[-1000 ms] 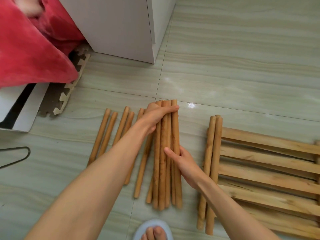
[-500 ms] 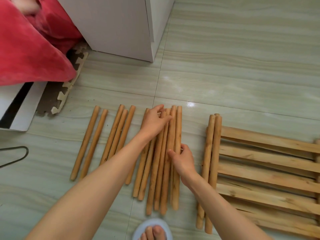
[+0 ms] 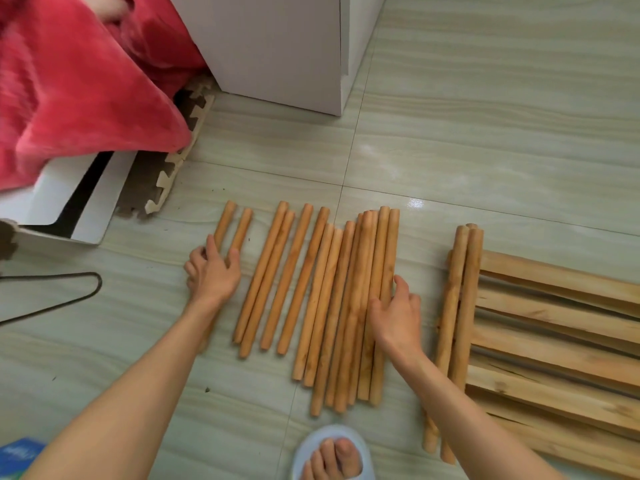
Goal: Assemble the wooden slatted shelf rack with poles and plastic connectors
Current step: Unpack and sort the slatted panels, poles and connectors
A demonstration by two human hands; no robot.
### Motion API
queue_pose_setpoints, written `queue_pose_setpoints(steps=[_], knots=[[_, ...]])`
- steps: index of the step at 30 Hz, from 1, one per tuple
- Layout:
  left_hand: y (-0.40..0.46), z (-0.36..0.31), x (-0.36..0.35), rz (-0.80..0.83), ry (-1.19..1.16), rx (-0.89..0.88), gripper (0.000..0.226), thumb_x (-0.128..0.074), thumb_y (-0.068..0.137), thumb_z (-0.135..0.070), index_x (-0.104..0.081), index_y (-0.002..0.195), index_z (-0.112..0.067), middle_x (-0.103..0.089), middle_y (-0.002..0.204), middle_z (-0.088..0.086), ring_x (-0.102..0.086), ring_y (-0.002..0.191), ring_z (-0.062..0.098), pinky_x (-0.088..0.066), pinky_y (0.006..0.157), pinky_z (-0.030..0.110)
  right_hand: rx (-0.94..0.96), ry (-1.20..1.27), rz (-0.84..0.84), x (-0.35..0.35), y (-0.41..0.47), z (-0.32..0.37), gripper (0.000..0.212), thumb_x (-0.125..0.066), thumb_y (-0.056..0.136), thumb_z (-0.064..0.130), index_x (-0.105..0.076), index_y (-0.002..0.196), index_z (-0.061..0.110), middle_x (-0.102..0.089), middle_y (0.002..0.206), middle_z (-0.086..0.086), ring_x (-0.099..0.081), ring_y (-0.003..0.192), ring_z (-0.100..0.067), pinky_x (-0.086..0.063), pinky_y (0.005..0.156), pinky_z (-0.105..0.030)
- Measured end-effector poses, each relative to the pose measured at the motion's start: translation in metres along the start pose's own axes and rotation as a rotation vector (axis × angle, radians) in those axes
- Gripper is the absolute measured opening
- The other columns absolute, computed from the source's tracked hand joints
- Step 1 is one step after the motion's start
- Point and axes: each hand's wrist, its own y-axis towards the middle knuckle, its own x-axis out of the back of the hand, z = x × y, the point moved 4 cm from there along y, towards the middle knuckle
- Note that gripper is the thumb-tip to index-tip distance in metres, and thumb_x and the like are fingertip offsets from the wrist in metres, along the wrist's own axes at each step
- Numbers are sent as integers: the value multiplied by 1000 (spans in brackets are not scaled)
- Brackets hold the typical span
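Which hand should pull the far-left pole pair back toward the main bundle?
Left, probably. The left hand already rests on the far-left pole pair; the right hand sits across on the main bundle.

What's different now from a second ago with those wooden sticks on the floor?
The bundle of poles both hands gripped has been let go and spread out flat. The left hand moved left onto the two outermost poles; the right hand now rests open on the rightmost poles. The slatted panels stayed put.
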Motion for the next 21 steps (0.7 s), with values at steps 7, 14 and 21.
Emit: queue_pose_setpoints(steps=[7,14,21], knots=[[-32,-17,-19,-20,-28,-195,58,-42,96,-34,-22,146,-15,-24,146,15,-21,132,34,-23,106,47,149,-212,34,3,-14,11,66,-51,93,30,-13,146,26,-25,141,-13,-29,129,-32,-36,101,-40],[-65,-15,-41,81,208,-400,66,-33,94,-51,-2,149,-31,12,156,6,9,142,27,0,114,51,351,-658,136,-16,-21,10,67,-33,98,43,12,146,34,20,155,-5,11,142,-33,-20,112,-47],[-76,-11,-49,132,338,-456,72,-30,89,-62,14,142,-42,25,153,5,23,140,27,3,111,58,365,-759,191,-28,-8,9,64,-22,98,49,18,145,32,33,148,-8,31,134,-38,15,108,-42]])
